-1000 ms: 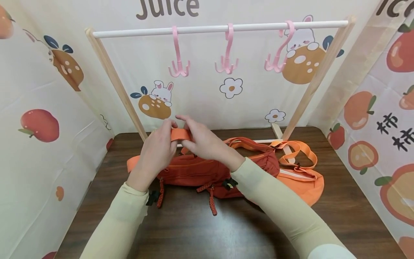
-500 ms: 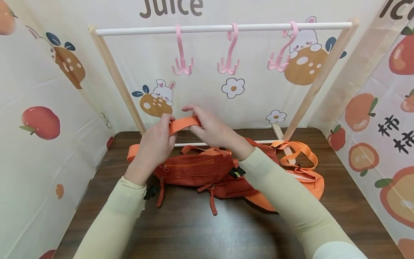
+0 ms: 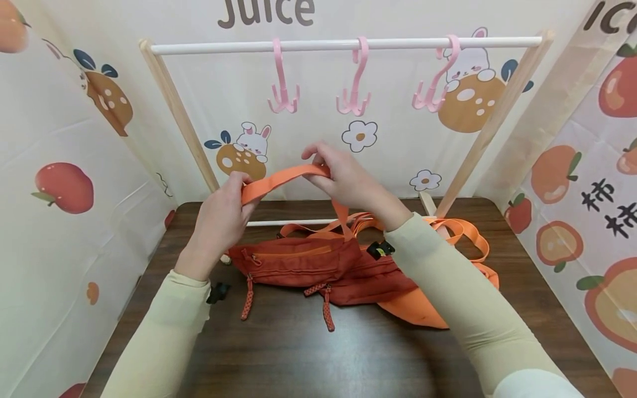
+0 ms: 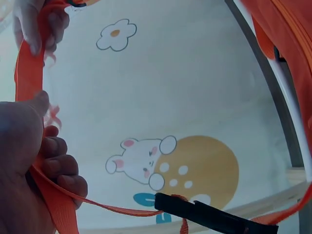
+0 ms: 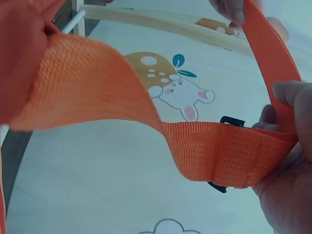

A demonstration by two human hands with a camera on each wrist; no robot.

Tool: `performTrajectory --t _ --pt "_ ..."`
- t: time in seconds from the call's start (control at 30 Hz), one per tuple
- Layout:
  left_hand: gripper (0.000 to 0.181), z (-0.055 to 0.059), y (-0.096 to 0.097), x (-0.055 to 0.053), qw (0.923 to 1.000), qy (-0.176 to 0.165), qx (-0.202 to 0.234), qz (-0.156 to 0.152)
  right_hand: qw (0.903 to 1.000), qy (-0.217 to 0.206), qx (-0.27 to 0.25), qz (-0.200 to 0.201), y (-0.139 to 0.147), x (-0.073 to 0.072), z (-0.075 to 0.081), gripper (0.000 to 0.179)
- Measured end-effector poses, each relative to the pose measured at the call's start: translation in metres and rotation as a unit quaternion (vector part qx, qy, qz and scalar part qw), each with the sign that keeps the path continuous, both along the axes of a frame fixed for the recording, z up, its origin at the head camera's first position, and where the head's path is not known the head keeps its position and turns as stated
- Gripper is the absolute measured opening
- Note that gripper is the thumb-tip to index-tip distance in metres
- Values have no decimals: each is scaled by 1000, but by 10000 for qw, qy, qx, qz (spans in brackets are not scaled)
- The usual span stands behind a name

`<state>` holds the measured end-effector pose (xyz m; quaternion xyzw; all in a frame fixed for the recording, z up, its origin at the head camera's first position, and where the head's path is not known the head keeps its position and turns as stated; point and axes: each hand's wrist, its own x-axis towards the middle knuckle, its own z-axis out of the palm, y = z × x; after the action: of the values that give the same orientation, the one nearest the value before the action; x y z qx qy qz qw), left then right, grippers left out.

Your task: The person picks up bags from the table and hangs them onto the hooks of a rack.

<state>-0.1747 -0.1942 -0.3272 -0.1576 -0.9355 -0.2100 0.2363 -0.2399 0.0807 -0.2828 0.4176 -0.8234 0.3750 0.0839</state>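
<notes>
Between both raised hands runs an orange webbing strap (image 3: 278, 178). My left hand (image 3: 219, 221) grips one stretch of it, the fingers curled round the webbing in the left wrist view. Thumb and fingers of my right hand (image 3: 343, 179) pinch the other stretch, near a black slider (image 5: 233, 121). From the right hand the strap drops to a dark red waist bag (image 3: 298, 261) on the table. In the left wrist view, a black buckle piece (image 4: 209, 214) hangs on a thin length of strap below the left hand.
More red bag fabric and an orange bag (image 3: 418, 309) lie to the right, partly behind my right sleeve. Behind stands a wooden rack with a white rod (image 3: 318, 45) carrying pink hooks (image 3: 354, 102). Printed cloth walls enclose the dark wooden table (image 3: 298, 359).
Both hands have risen and drawn apart, the right one up and rightward, the left one leftward. A longer stretch of orange strap now shows between them.
</notes>
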Motion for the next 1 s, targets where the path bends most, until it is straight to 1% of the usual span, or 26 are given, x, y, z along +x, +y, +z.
performTrajectory --t 0.13,0.37,0.57,0.73,0.87,1.0 --pt "38 4 -5 -1 9998 151 30 -140 9999 87 102 -48 4 -2 4 24" --pt "34 12 -10 -3 9987 345 72 -371 9994 238 204 -167 12 -3 9 18" --pt "30 23 -13 -4 9980 520 54 -357 9991 333 93 -241 17 -4 14 16" --pt "30 30 -14 -4 9976 578 69 -381 9978 644 -80 -166 17 -6 20 12" --pt "25 35 -15 -5 9952 857 46 -463 9950 970 -212 -88 16 -7 25 8" --pt "21 41 -16 -8 9915 1177 31 -547 9925 1200 -190 -132 15 -9 31 5"
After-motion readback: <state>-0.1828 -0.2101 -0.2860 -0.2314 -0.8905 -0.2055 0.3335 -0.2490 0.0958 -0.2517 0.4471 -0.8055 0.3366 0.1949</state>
